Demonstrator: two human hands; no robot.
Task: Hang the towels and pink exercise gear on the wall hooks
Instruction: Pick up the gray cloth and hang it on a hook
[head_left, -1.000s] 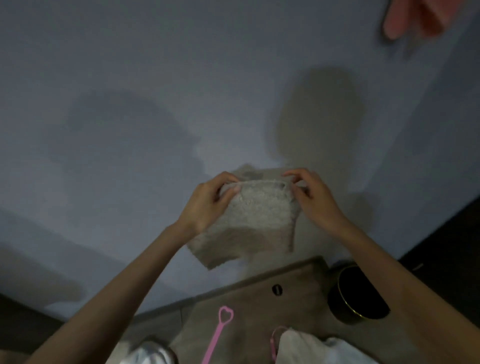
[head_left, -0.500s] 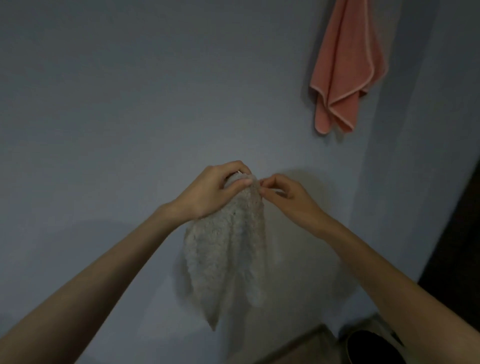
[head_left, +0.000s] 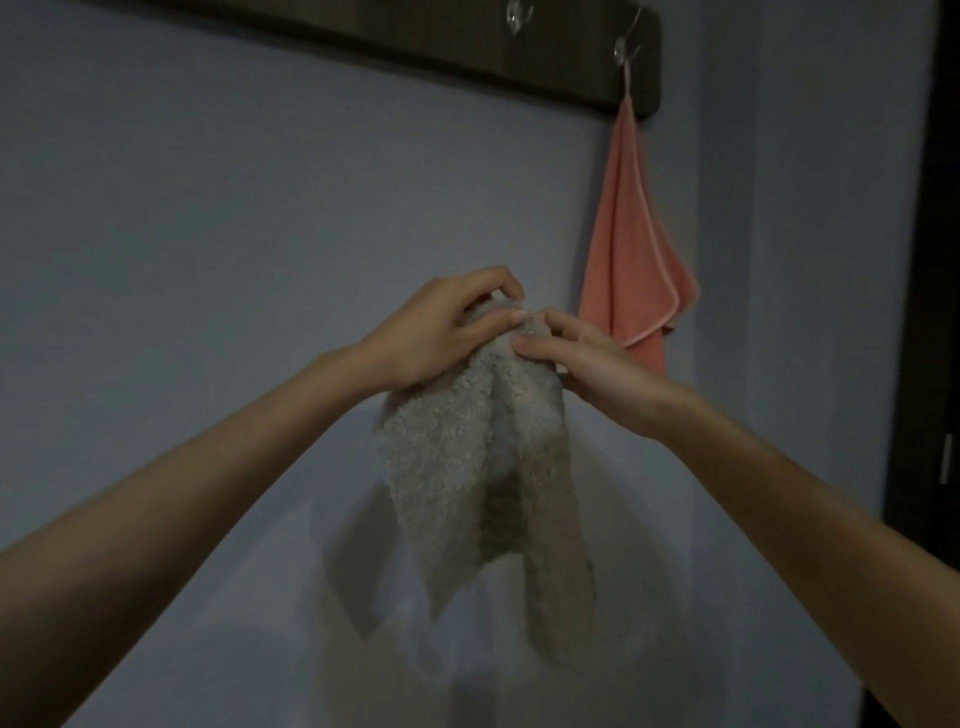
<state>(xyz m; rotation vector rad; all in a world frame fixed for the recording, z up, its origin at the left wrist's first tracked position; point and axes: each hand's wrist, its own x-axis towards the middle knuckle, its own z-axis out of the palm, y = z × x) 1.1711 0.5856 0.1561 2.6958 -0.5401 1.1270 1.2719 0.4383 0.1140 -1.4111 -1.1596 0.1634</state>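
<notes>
A bluish wall (head_left: 208, 260) carries a dark wooden rail (head_left: 415, 47) with clear hooks. The left hand (head_left: 436, 332) and right hand (head_left: 587, 364) pinch the grey towel (head_left: 467, 467) by its top, held up below the rail. A coral towel (head_left: 634, 249) hangs from the rightmost hook (head_left: 626, 41) (no writing visible).

Home: towel (head_left: 631, 234) on wall hook (head_left: 625, 39)

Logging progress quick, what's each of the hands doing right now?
Left hand: closed, pinching the top of the beige towel.
Right hand: closed, gripping the same towel's bunched top edge.
</notes>
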